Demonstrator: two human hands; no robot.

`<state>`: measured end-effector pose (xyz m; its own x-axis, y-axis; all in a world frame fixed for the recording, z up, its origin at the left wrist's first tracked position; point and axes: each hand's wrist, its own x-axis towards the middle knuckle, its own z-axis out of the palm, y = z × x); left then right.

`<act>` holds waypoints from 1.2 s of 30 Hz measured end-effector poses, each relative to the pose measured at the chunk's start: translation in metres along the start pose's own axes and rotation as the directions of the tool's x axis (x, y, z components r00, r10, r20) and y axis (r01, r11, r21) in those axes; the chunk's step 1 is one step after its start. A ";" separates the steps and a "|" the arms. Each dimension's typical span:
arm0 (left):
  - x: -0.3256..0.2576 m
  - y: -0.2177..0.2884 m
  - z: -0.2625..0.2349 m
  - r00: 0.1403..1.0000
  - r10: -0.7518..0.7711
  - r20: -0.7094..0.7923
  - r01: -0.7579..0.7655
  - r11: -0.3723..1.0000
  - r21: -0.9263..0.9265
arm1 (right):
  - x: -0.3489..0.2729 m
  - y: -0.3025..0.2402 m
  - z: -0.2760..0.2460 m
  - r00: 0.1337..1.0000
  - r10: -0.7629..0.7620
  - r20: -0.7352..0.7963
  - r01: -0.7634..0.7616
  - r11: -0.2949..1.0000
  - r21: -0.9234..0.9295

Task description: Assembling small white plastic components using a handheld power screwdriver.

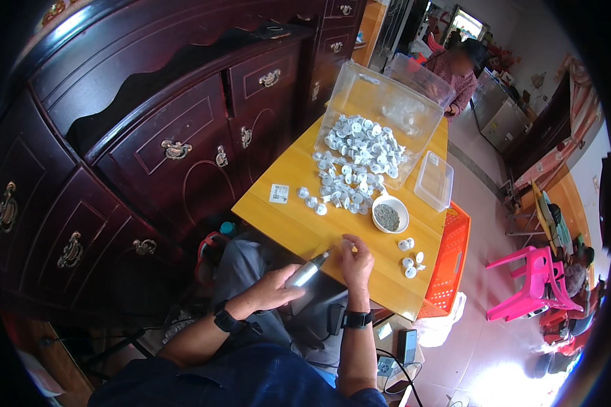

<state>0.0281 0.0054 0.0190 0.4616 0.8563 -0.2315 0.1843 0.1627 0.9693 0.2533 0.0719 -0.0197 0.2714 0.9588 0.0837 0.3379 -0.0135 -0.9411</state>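
Observation:
My left hand (pixel 276 290) is closed around a silver, pen-like power screwdriver (pixel 307 273), whose thin dark tip points up and right over the table's near edge. Just right of that tip, the fingers of my right hand (pixel 357 263) are pinched together; a small pale piece may be between them, too small to make out. Beyond my hands, a white bowl (pixel 395 201) with a short handle holds many small grey metal bits, apparently screws. A heap of white round plastic parts (pixel 356 166) spills from a tipped clear plastic bin (pixel 421 112). Several similar parts (pixel 409 263) lie right of my right hand.
The yellow wooden table (pixel 285 224) carries a small printed label (pixel 279 194) and a clear lidlike tray (pixel 434 180). An orange crate (pixel 448 264) stands at its right side. Dark cabinets (pixel 190 142) line the left. A pink stool (pixel 533 285) and another person (pixel 460 78) are farther off.

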 end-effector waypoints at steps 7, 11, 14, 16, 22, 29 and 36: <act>0.001 -0.005 -0.001 0.999 -0.022 0.033 0.022 1.000 0.011 | 0.004 -0.017 -0.014 0.876 -0.456 -0.160 0.343 0.821 -0.457; 0.000 -0.002 0.000 0.999 -0.015 0.031 0.014 0.999 0.042 | -0.006 -0.019 -0.006 0.963 -0.223 -0.153 0.204 0.970 -0.130; -0.001 -0.002 -0.002 1.000 -0.009 0.022 0.007 0.999 0.054 | -0.013 -0.027 0.004 0.989 0.142 0.052 -0.148 0.981 0.125; -0.002 0.001 -0.003 0.999 -0.008 0.033 0.007 0.999 0.052 | -0.014 -0.021 0.008 0.987 0.145 0.073 -0.156 0.973 0.169; -0.006 -0.002 -0.003 0.999 0.041 -0.006 -0.041 0.999 0.035 | -0.015 -0.017 0.015 0.960 0.182 0.211 -0.254 0.885 0.390; -0.012 0.008 -0.005 0.997 0.044 0.069 -0.043 0.999 -0.018 | -0.012 -0.006 0.006 0.866 0.254 0.430 -0.494 0.564 0.662; -0.014 0.002 0.000 0.997 0.059 0.040 -0.053 0.989 -0.141 | -0.020 -0.005 0.013 0.850 0.202 0.486 -0.526 0.361 0.770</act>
<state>0.0218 -0.0063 0.0243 0.5060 0.8443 -0.1766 0.0355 0.1842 0.9822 0.2344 0.0564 -0.0212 -0.1391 0.9503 -0.2784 -0.7147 -0.2909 -0.6360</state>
